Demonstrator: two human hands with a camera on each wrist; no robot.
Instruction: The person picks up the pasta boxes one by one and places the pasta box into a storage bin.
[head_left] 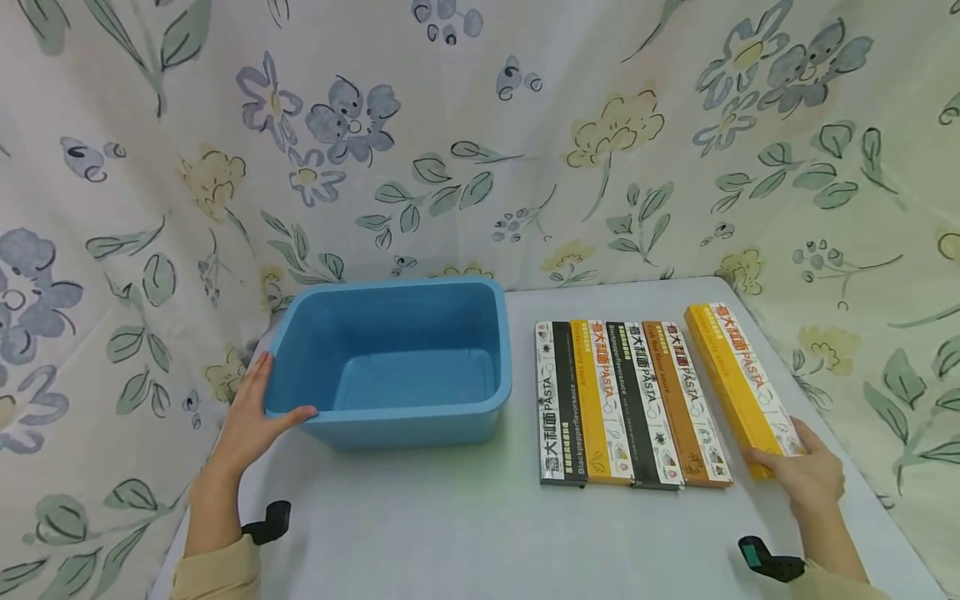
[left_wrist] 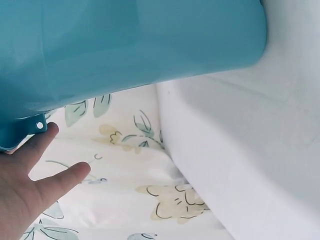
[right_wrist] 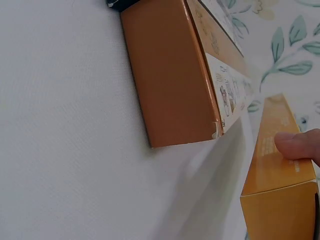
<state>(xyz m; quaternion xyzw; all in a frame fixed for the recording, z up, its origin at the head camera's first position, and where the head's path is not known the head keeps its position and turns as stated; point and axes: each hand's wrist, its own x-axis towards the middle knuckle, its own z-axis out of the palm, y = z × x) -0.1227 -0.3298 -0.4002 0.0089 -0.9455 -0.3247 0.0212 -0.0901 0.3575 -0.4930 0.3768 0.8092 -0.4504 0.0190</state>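
Note:
My left hand [head_left: 253,412] rests at the left corner of a blue plastic tub [head_left: 405,429], its thumb lying on the front rim and its fingers along the left side. In the left wrist view, two straight, spread fingers [left_wrist: 67,180] show beside the tub's rim tab. With my right hand [head_left: 813,467] I grip the near end of a yellow pasta box [head_left: 738,375], tilted at the table's right side. The right wrist view shows the thumb [right_wrist: 295,145] pressed on its yellow face, and the other fingers are hidden.
Left of the held box, several pasta boxes lie side by side: a brown box [head_left: 686,400], black boxes [head_left: 645,400] and another yellow box [head_left: 600,400]. They sit on a white-covered table [head_left: 465,525]. A floral curtain [head_left: 450,167] hangs behind and around it.

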